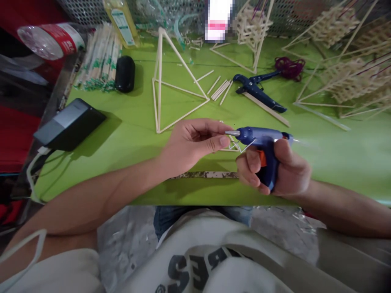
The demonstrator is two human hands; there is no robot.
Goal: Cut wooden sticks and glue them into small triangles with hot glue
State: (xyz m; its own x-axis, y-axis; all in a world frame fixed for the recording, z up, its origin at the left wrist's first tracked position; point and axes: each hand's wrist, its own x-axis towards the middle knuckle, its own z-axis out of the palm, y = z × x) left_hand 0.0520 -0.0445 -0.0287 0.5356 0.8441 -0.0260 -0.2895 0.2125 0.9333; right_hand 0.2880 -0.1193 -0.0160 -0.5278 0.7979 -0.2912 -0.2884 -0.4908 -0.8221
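My right hand [275, 171] is wrapped round a blue glue gun [262, 136] with an orange trigger, its metal nozzle pointing left. The nozzle tip reaches the fingertips of my left hand [198, 144], which are pinched together; what they hold is too small to make out. Under and behind the nozzle, a small frame of thin sticks [229, 150] is partly hidden by my hands. A larger triangular stick frame [183, 87] stands just beyond my left hand. Short cut sticks [220, 90] lie to its right.
Blue cutters [259, 93] rest by a flat wooden strip [269, 110]. More stick structures [351, 81] stand at the right. At the left are a black power bank [70, 124], a dark case [125, 74], wrapped stick bundles [102, 57] and bottles [120, 22].
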